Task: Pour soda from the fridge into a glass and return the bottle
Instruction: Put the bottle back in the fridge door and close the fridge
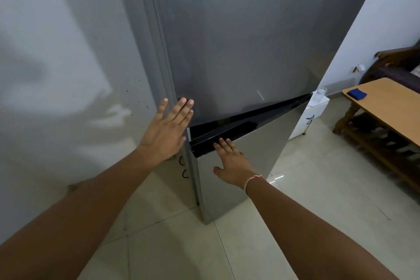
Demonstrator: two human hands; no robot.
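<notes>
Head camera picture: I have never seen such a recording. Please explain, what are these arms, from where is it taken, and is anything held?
A person wears one wide-angle camera on the head; it looks forward and down, so both bare arms reach into view. The left hand lies flat and open against the grey fridge. The right hand has its fingers at the black handle strip of the lower door. Neither hand holds anything. To the right stands a wooden table with a blue cloth.
</notes>
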